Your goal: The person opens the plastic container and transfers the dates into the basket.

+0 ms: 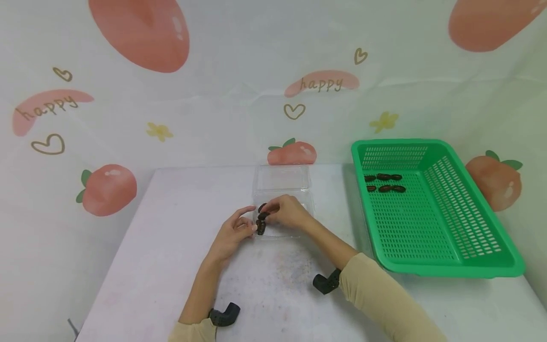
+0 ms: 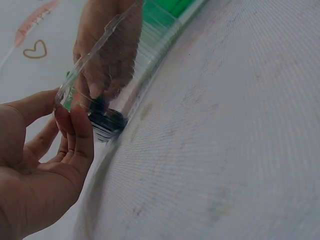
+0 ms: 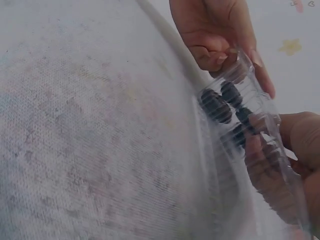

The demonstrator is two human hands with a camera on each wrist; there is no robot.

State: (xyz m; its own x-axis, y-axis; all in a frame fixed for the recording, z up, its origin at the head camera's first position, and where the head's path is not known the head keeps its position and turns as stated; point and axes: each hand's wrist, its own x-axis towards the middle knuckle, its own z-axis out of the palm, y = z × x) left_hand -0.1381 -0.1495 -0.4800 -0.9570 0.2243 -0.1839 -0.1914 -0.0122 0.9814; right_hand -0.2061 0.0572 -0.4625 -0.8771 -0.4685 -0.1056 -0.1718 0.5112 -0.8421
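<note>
A clear plastic clamshell box (image 1: 282,232) lies on the table with its lid (image 1: 283,178) folded back. Several dark, shiny dates (image 1: 261,228) sit along its left side. My left hand (image 1: 232,236) pinches the box's left rim between thumb and fingers, as the left wrist view shows at the clear wall (image 2: 107,35). Reaching in over the box, my right hand (image 1: 290,212) pinches a date (image 1: 263,215) just above or against the others. Through the clear wall, the right wrist view shows dates (image 3: 216,106) near the left hand's corner; reflections blur the right fingertips.
A green slotted basket (image 1: 448,271) stands to the right, with several dates (image 1: 386,188) in rows at its far left. Black curved devices (image 1: 225,315) are worn on both wrists. A printed cloth (image 1: 222,95) hangs behind the white table (image 1: 171,247).
</note>
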